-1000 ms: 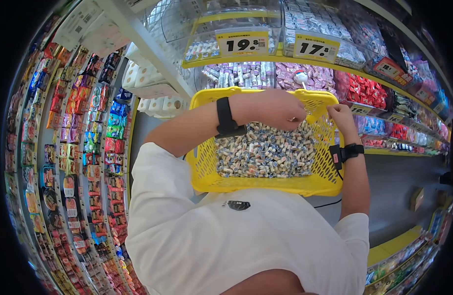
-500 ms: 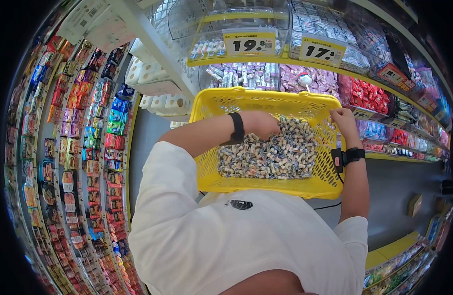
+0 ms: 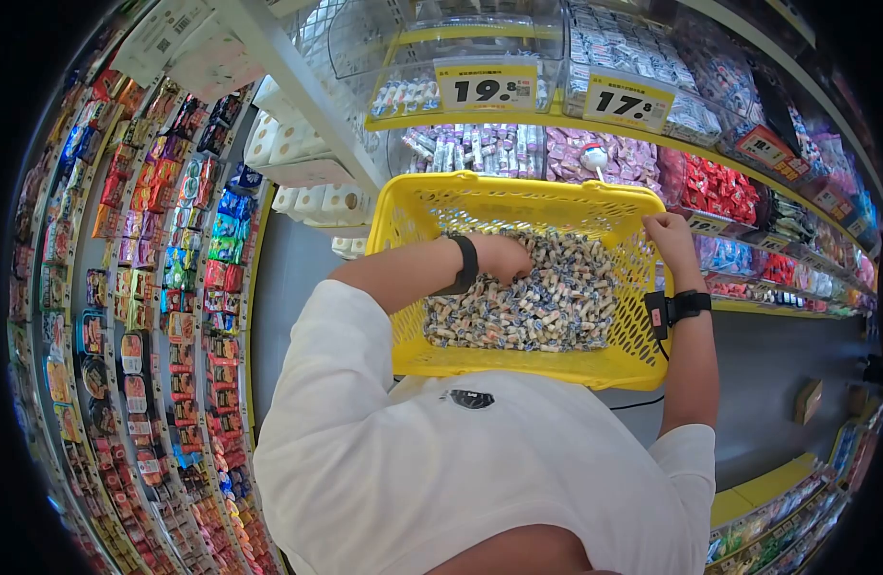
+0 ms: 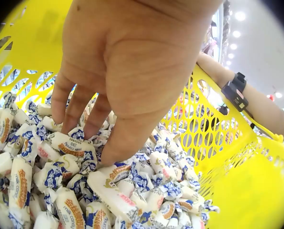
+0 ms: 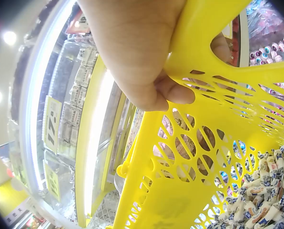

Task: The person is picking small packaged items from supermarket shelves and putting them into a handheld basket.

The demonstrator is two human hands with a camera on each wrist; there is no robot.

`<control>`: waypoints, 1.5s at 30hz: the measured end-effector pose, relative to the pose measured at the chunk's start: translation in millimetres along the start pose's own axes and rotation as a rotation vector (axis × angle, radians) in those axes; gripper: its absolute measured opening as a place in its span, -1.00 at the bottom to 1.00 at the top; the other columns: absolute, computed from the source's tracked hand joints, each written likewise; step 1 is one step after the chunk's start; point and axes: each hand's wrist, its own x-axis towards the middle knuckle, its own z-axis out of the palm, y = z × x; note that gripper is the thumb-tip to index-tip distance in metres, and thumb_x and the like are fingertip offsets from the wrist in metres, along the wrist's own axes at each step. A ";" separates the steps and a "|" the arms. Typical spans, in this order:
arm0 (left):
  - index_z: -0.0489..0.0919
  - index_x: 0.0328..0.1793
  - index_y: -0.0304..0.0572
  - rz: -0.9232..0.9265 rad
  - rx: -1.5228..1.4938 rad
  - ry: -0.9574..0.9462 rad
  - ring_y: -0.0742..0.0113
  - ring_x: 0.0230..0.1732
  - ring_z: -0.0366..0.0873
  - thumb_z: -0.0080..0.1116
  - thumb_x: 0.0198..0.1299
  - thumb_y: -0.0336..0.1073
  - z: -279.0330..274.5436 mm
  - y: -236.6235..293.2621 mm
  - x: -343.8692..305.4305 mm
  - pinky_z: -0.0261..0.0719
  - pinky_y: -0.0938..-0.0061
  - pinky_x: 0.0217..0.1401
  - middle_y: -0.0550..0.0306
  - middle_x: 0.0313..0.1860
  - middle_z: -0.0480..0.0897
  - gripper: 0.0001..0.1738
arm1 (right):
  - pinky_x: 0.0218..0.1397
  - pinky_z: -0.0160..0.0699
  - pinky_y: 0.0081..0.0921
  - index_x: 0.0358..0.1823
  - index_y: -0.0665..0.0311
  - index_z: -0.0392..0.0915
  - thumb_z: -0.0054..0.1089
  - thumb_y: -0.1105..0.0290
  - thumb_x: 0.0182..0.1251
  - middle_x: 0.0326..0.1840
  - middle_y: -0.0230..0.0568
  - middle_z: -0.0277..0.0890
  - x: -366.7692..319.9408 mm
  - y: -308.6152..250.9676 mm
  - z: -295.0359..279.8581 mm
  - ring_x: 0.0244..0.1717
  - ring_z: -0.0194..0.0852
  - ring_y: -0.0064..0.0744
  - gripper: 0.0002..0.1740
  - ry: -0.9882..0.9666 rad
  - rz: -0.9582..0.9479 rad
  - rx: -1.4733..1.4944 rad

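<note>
A yellow plastic basket [image 3: 557, 367] holds a thick layer of white milk candies [image 3: 547, 316] in blue-printed twist wrappers. My left hand [image 3: 502, 257] reaches down into it at the left. In the left wrist view, the fingers [image 4: 61, 98] and thumb [image 4: 118, 145] of that hand point down, spread apart, and their tips touch the candies [image 4: 68, 205]. One wrapped candy [image 4: 73, 145] lies between thumb and fingertips. At the basket's back right corner, my right hand [image 3: 670, 235] grips the rim, its fingers curled around the yellow edge [image 5: 194, 43] beside a handle opening.
Behind the basket, shelf bins hold purple-wrapped candies [image 3: 595, 149] and red ones [image 3: 720, 187]. Price signs [image 3: 487, 89] hang above. A ball-topped stick [image 3: 595, 156] stands near the back rim. At the left are shelves of packaged snacks [image 3: 183, 249]. A white post [image 3: 312, 96] stands close behind.
My left hand has come from above the basket's back right down onto the candies and moved left across them. My right hand stays on the rim.
</note>
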 end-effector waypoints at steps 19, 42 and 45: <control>0.53 -0.35 -0.28 -0.022 -0.240 0.018 -0.04 -0.35 0.47 0.10 0.10 -0.31 -34.2 14.9 -8.2 0.42 0.09 -0.26 -0.03 -0.40 0.52 -0.84 | -0.42 0.37 -0.45 -0.56 0.41 0.58 0.21 0.17 0.24 -0.66 -0.30 0.48 3.1 7.5 0.8 -0.58 0.43 -0.49 -0.60 0.001 -0.015 0.013; 0.43 -0.17 -0.04 -0.106 -1.014 0.621 0.61 -0.52 0.41 0.14 0.35 -0.20 -135.2 68.1 -67.4 0.37 0.63 -0.53 0.36 -0.43 0.51 -0.84 | -0.42 0.33 -0.47 -0.58 0.37 0.58 0.20 0.16 0.25 -0.69 -0.33 0.45 5.6 12.1 2.3 -0.60 0.39 -0.53 -0.59 -0.001 -0.031 0.030; 0.48 -0.15 -0.07 -0.014 -1.116 0.729 0.62 -0.51 0.41 0.17 0.33 -0.25 -165.0 75.3 -92.9 0.35 0.67 -0.50 0.36 -0.41 0.53 -0.87 | -0.42 0.33 -0.46 -0.59 0.37 0.58 0.20 0.15 0.25 -0.70 -0.32 0.45 4.7 8.7 0.8 -0.60 0.39 -0.53 -0.59 -0.005 -0.027 -0.003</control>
